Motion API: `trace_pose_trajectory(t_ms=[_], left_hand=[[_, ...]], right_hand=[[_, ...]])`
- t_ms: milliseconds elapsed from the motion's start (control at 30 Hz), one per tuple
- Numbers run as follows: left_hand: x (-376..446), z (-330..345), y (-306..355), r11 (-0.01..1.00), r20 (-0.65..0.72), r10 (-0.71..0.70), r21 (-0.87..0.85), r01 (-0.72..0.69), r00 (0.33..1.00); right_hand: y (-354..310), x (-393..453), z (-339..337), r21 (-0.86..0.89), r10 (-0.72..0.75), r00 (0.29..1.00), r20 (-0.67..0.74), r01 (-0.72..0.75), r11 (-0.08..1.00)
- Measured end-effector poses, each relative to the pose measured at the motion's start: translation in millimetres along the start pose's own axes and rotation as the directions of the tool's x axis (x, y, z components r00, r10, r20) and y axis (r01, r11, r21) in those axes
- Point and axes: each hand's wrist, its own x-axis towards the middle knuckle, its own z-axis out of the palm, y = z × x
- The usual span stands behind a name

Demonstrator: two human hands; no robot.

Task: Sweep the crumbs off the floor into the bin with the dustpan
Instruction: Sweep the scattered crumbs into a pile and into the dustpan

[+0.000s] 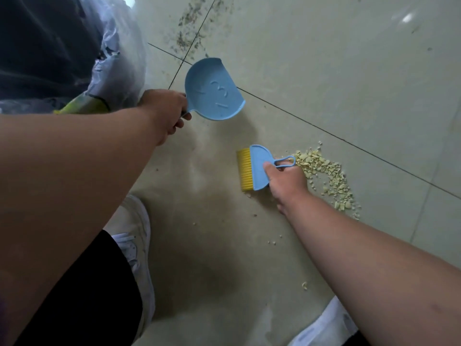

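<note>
My left hand [166, 113] grips the handle of a small blue dustpan [212, 92], held just above the floor with its inside facing up and no crumbs in it. My right hand [287, 182] grips the loop handle of a blue hand brush [257, 167] whose yellow bristles point left. A pile of pale yellow crumbs [324, 171] lies on the tiles just right of the brush, partly behind my right hand. The bin [119, 58], lined with a clear plastic bag, stands at the upper left, beside my left hand.
A few stray crumbs [274, 242] lie nearer to me. Dark specks of dirt [192, 28] spread over the tile joint at the top. My white shoes [136, 236] stand at the lower left and the bottom right [331, 323].
</note>
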Motion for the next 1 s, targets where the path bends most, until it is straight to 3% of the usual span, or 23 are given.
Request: trace_pose_trajectory(t_ms=[133, 233, 367, 567, 667, 833, 933, 1000], left_hand=[[-1, -1, 4, 1.000, 0.014, 0.030, -0.007, -0.030, 0.999], [-3, -1, 4, 0.999, 0.036, 0.044, 0.020, -0.045, 0.998], [-7, -1, 0, 0.998, 0.033, 0.037, 0.040, -0.038, 0.999], [-17, 1, -1, 0.999, 0.034, 0.017, 0.050, -0.019, 0.999], [-26, 2, 0, 0.998, 0.027, 0.029, 0.064, -0.030, 0.999], [-33, 4, 0, 0.995, 0.005, 0.044, 0.086, -0.045, 0.999], [-34, 7, -1, 0.995, 0.008, 0.037, 0.091, -0.038, 0.999], [-36, 8, 1, 0.995, 0.006, 0.035, 0.092, -0.035, 0.999]], right_hand=[[4, 13, -37, 0.046, 0.000, 0.993, -0.117, 0.005, 0.999], [5, 12, -42, 0.140, 0.030, 0.991, -0.128, -0.012, 0.990], [24, -15, -12, 0.269, 0.069, 0.992, 0.101, -0.094, 0.958], [72, -81, 37, -0.061, -0.015, 0.925, 0.379, 0.041, 0.997], [73, -79, 29, -0.096, -0.005, 0.942, 0.334, 0.039, 0.995], [56, -34, -30, -0.132, -0.012, 0.992, 0.125, 0.028, 0.991], [45, -7, -64, -0.033, 0.003, 1.000, -0.006, -0.003, 0.999], [43, 0, -70, 0.045, 0.015, 1.000, -0.011, -0.015, 0.999]])
